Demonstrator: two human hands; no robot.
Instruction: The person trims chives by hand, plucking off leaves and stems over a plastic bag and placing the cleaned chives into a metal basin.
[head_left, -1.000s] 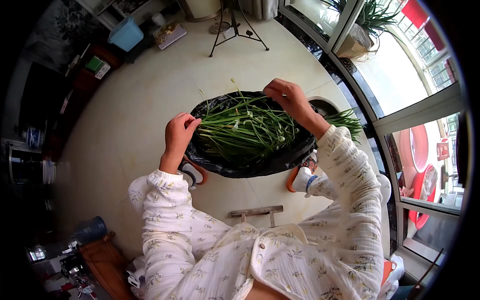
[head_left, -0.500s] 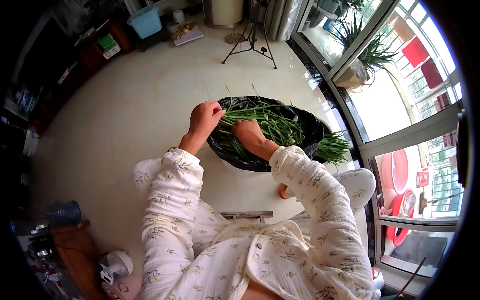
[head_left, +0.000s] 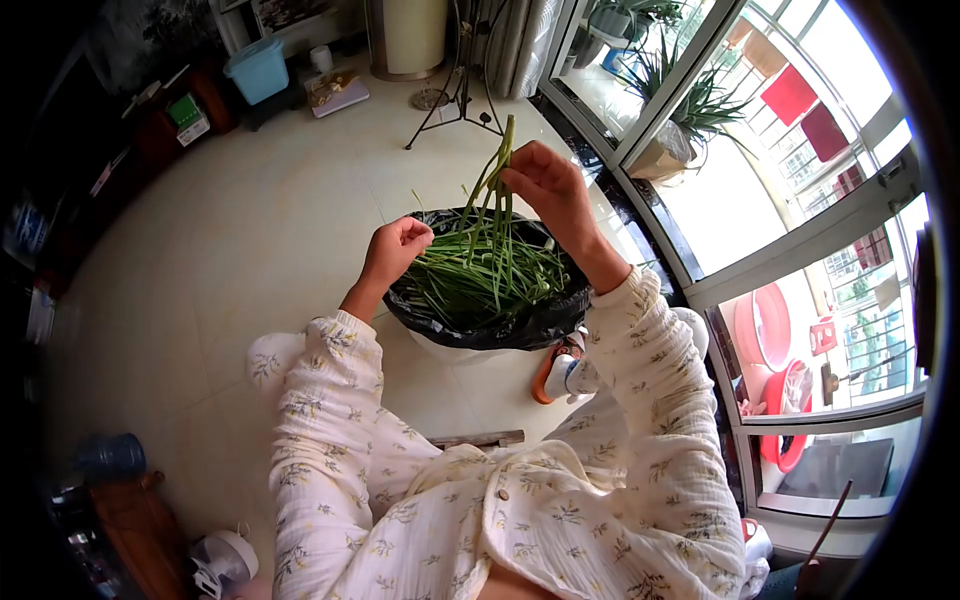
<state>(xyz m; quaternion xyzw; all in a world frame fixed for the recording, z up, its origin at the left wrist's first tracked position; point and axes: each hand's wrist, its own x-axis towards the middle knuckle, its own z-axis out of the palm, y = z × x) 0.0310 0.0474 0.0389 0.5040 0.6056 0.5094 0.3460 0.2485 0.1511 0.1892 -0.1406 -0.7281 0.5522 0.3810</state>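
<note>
A bin lined with a black plastic bag [head_left: 470, 335] stands between the knees, heaped with long green chives [head_left: 470, 272]. Above it, my right hand [head_left: 555, 195] is closed on a small bunch of chives [head_left: 495, 185], pinched near its upper end. The leaves of that bunch hang down over the heap. My left hand [head_left: 392, 252] is at the bag's left rim, thumb and fingertips pressed together. Whatever those fingertips hold, if anything, is too small to make out.
An orange shoe [head_left: 545, 375] shows beside the bin. A wooden stool edge [head_left: 478, 440] is under the person. Behind the bin is a dark metal stand [head_left: 460, 100]. Glass sliding doors [head_left: 690, 290] run along the right, and a blue tub [head_left: 257, 70] sits far left.
My right hand has risen out of the heap, lifting a bunch of chives. My left hand remains at the rim. The view has shifted slightly, and the chives right of the bin are mostly hidden.
</note>
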